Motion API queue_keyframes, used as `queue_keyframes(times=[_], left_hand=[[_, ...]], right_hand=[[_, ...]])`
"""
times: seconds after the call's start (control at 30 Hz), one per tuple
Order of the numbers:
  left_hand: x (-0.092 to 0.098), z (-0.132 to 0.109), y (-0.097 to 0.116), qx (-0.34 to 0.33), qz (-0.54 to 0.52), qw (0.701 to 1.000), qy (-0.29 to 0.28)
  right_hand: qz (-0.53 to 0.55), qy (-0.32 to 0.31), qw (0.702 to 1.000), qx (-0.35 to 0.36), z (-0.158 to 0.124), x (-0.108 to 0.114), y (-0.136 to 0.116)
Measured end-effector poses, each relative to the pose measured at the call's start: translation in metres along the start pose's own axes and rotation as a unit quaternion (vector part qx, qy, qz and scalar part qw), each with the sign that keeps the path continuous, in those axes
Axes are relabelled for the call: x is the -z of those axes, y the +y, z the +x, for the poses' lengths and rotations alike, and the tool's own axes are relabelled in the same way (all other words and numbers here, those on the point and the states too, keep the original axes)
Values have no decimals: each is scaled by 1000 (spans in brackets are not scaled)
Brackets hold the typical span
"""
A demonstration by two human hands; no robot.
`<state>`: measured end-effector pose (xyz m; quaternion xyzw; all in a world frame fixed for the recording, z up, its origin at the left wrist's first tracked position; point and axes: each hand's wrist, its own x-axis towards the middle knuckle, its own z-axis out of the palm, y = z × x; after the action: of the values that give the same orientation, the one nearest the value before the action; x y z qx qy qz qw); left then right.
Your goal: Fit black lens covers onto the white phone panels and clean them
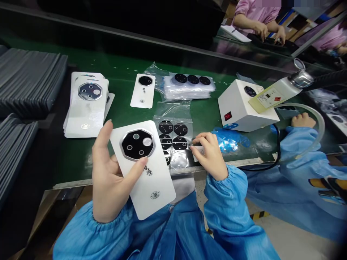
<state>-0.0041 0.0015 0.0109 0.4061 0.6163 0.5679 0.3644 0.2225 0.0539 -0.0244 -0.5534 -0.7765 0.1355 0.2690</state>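
Observation:
In front of me, tilted, is a white phone back cover (158,177) with a black octagonal camera panel and a silver rim. My left hand (111,177) grips it, thumb across its face just under the camera panel. My right hand (211,153) rests at the table edge, thumb and index finger pinched by a small pale piece; what they hold is too small to make out. Just left of those fingertips lies a clear sheet with black round camera lens stickers (180,129). Another white back cover (142,99) lies flat beyond it.
White back covers (85,115) are stacked at left, beside grey slotted racks (27,79). At right stand a bag of lens sheets (187,92), a white box (235,104) with a red switch, a tilted bottle (282,92) and crumpled blue film (230,141). A co-worker's hand (303,121) is further right.

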Motion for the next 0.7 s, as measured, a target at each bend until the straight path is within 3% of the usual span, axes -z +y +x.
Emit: queue_keyframes(times=[0.13, 0.3, 0.43, 0.5, 0.6, 0.7], left_hand=[[-12, -5, 1, 35, -9, 998, -60], [-23, -12, -7, -10, 6, 988, -153], [-25, -19, -8, -46, 10, 978, -201], [-26, -21, -5, -77, 24, 975, -208], [-27, -25, 0, -130, 83, 969, -195], [-27, -29, 2, -147, 91, 964, -203]], right_hand=[[-23, -22, 1000, 2, -2, -3, 9], [9, 14, 999, 39, -2, 2, 5], [94, 79, 989, 81, -11, 26, -27], [158, 85, 974, 142, -15, 38, -48], [144, 55, 969, 191, -18, 46, -75], [102, 74, 974, 188, -18, 40, -87]])
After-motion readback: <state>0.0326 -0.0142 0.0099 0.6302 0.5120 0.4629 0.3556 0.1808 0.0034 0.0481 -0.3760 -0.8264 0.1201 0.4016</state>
